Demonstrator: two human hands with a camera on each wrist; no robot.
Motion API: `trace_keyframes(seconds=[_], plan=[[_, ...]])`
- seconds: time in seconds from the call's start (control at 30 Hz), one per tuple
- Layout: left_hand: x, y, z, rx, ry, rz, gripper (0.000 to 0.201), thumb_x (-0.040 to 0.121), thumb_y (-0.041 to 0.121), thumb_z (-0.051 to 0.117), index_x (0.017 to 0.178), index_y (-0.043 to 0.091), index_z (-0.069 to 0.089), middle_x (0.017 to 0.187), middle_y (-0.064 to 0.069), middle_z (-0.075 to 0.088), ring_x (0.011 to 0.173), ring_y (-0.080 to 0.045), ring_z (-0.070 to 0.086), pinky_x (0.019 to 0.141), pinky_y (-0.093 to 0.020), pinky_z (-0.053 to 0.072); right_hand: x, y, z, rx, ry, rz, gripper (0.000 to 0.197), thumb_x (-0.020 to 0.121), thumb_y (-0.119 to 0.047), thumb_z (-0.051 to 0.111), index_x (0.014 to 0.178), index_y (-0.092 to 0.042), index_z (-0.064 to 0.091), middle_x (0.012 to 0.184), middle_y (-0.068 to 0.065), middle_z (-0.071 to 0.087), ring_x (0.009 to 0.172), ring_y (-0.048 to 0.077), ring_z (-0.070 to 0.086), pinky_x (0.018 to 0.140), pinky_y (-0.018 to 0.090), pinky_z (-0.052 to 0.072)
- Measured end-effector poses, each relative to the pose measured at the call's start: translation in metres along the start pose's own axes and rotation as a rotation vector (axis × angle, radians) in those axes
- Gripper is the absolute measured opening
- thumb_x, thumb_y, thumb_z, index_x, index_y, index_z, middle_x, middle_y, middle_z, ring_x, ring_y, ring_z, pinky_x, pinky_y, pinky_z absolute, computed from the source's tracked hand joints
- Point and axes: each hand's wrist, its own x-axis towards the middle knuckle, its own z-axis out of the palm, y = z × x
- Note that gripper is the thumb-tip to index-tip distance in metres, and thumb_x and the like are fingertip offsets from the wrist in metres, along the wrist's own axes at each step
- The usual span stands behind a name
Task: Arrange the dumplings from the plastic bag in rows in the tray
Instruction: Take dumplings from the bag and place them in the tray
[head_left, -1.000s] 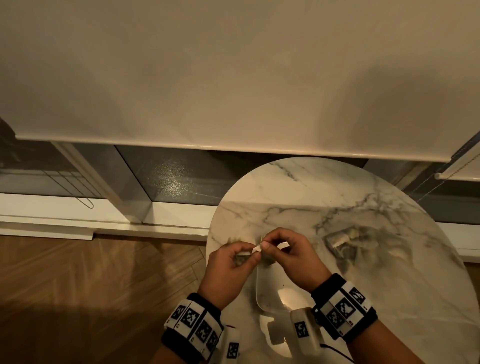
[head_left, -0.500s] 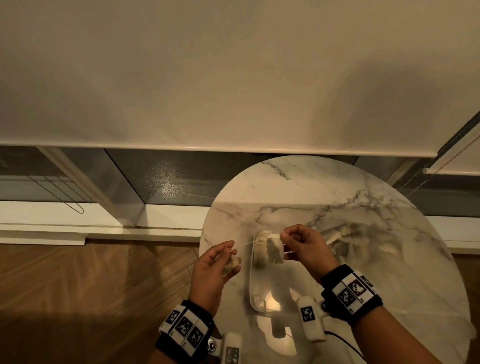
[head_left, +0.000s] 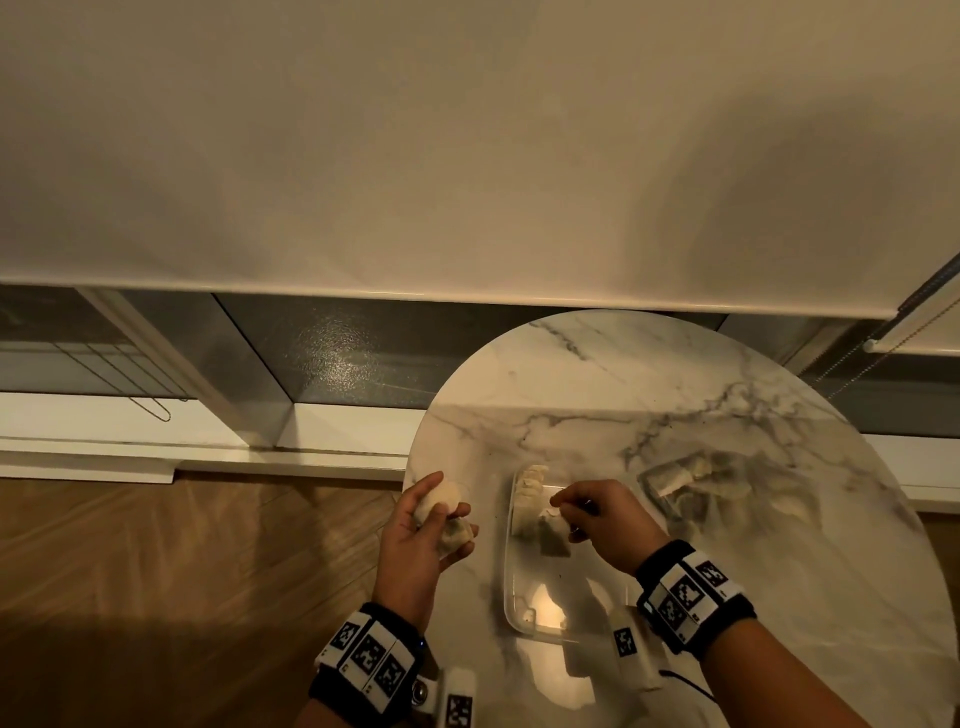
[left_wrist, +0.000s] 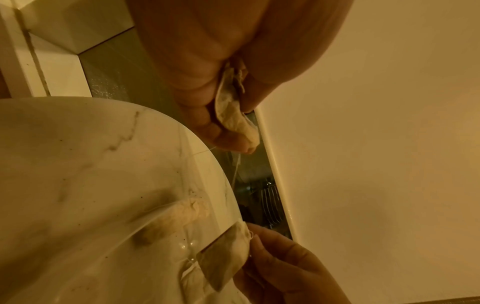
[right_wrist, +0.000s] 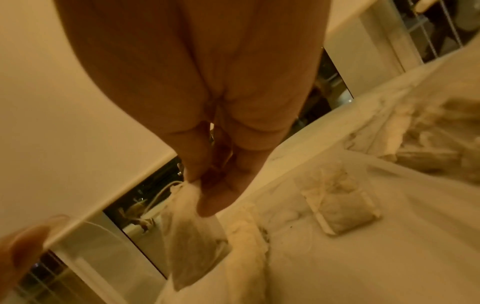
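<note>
My left hand (head_left: 447, 512) hangs over the table's left edge and grips a pale dumpling (head_left: 441, 501), seen close up as a dumpling (left_wrist: 233, 121) in the left wrist view. My right hand (head_left: 563, 514) pinches another dumpling (head_left: 553, 532) by its top, and it hangs just above the clear tray (head_left: 511, 597). A dumpling row (head_left: 530, 486) lies at the tray's far end. In the right wrist view the pinched dumpling (right_wrist: 187, 236) dangles beside laid dumplings (right_wrist: 244, 246). The clear plastic bag (head_left: 701, 483) with more dumplings lies to the right.
The round marble table (head_left: 675, 395) stands against a window sill, with wooden floor (head_left: 182, 571) to its left. A roller blind (head_left: 467, 156) fills the upper view. The tray's near half holds nothing.
The hands, together over the tray a second ago, have parted. My left hand moved left with its dumpling. My right hand brought its dumpling down over the tray.
</note>
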Motion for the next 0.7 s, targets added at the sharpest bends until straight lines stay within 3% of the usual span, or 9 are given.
trace_keyframes(seconds=[0.17, 0.3, 0.4, 0.53, 0.7], plan=[[0.007, -0.008, -0.002, 0.034, 0.060, -0.002, 0.044, 0.102, 0.008, 0.049, 0.135, 0.036, 0.044, 0.098, -0.017, 0.073, 0.073, -0.023, 0.072, 0.060, -0.034, 0.058, 0.015, 0.018, 0.001, -0.217, 0.020, 0.019, 0.020, 0.095, -0.006, 0.056, 0.086, -0.021, 0.066, 0.071, 0.003, 0.066, 0.064, 0.016, 0.065, 0.068, 0.027, 0.055], [0.011, -0.013, -0.001, 0.046, 0.100, -0.015, 0.053, 0.101, 0.008, 0.051, 0.143, 0.036, 0.034, 0.103, -0.014, 0.072, 0.078, -0.026, 0.072, 0.067, -0.039, 0.058, 0.030, 0.030, 0.010, -0.064, -0.033, 0.152, 0.016, 0.096, -0.005, 0.056, 0.088, -0.014, 0.066, 0.084, 0.012, 0.068, 0.075, 0.027, 0.070, 0.077, 0.041, 0.061], [0.015, -0.014, 0.000, 0.050, 0.104, -0.042, 0.056, 0.100, 0.010, 0.053, 0.146, 0.034, 0.033, 0.103, -0.014, 0.072, 0.081, -0.027, 0.072, 0.065, -0.038, 0.057, 0.036, 0.030, 0.025, 0.049, -0.161, 0.224, 0.015, 0.094, 0.001, 0.058, 0.090, -0.011, 0.066, 0.090, 0.010, 0.065, 0.072, 0.021, 0.066, 0.065, 0.030, 0.060], [0.018, -0.013, 0.003, 0.066, 0.090, -0.050, 0.047, 0.100, 0.010, 0.053, 0.138, 0.034, 0.042, 0.101, -0.015, 0.072, 0.081, -0.028, 0.072, 0.062, -0.036, 0.058, 0.047, 0.033, 0.039, 0.037, -0.159, 0.259, 0.020, 0.090, 0.008, 0.057, 0.095, -0.010, 0.064, 0.083, 0.006, 0.059, 0.064, 0.015, 0.055, 0.047, 0.022, 0.045], [0.018, -0.016, 0.002, 0.073, 0.088, -0.070, 0.039, 0.101, 0.010, 0.051, 0.126, 0.039, 0.047, 0.102, -0.014, 0.072, 0.083, -0.028, 0.072, 0.064, -0.036, 0.058, 0.055, 0.033, 0.048, 0.061, -0.086, 0.209, 0.017, 0.090, 0.008, 0.058, 0.095, -0.008, 0.062, 0.083, 0.009, 0.061, 0.061, 0.019, 0.062, 0.051, 0.026, 0.052]])
